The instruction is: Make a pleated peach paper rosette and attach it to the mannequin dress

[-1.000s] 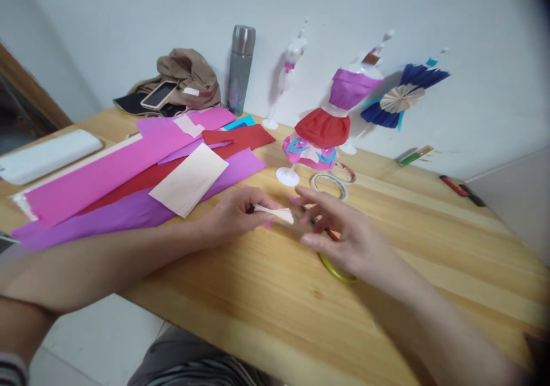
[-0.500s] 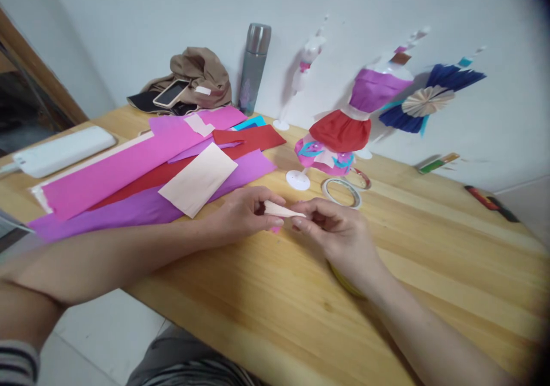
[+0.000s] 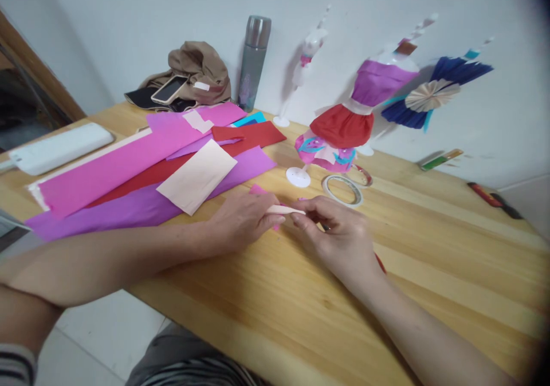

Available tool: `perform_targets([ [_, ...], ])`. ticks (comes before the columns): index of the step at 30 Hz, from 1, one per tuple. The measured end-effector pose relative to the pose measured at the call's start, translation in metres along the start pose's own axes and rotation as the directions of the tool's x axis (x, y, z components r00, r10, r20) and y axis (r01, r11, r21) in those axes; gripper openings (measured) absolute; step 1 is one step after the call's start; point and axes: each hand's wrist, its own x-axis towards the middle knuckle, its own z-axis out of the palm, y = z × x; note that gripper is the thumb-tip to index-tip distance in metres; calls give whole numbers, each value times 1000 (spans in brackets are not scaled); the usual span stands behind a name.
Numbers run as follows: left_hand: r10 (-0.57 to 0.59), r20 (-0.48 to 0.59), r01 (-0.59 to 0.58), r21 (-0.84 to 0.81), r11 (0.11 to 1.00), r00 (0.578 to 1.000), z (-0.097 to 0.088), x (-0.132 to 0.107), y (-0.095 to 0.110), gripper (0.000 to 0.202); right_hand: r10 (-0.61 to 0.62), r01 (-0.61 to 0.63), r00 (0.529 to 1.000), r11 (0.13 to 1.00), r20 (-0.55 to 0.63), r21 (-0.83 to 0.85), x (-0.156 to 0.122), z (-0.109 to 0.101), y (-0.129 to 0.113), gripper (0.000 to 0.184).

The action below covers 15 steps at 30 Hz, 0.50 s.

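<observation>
**Folded paper (image 3: 283,209) held between the fingers of two hands, over the bench (image 3: 275,300)**

Left hand (image 3: 244,219): back of the hand uppermost, fingers and thumb pinched narrow on the left part of the folded paper. Right hand (image 3: 337,225): fingertips likewise narrow, gripping its right end. The paper is pale and slim, lying roughly level between the two hands near the front of the bench. Number of folds cannot be told; the fingers cover both ends.

Immediate surroundings: a pink scrap (image 3: 258,189) shows just beyond the left hand. A small red object (image 3: 380,263) shows beside the right wrist; mostly hidden, not identifiable. A white tape roll (image 3: 350,203) lies flat beyond the right hand, near the white base of a dress form (image 3: 342,128) wearing a purple top and red skirt.

Left of the hands: overlapping paper in pink (image 3: 129,160), red (image 3: 266,137) and purple (image 3: 107,213). A cream sheet (image 3: 197,177) rests on top of the red and purple.

Rear of bench: a grey bottle (image 3: 254,62) stands upright by the wall, right of a brown cloth bundle (image 3: 200,65); a phone (image 3: 169,89) lies against the bundle.
</observation>
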Motion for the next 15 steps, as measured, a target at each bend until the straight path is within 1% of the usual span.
perform_targets([
  [3,-34,38,30,86,996,999,4,-2,3,39,-54,52,997,997,-46,-60,0,0,-2,9],
  [6,-64,49,59,97,994,997,5,-3,9,37,-137,120,983,983,-121,-139,0,2,-6,10],
  [8,-74,54,68,102,992,996,6,-4,12,36,-170,141,972,974,-162,-177,-1,4,-8,12],
  [15,-51,96,40,118,992,994,9,-5,18,35,-121,88,972,982,-201,-165,-3,9,-11,15],
])
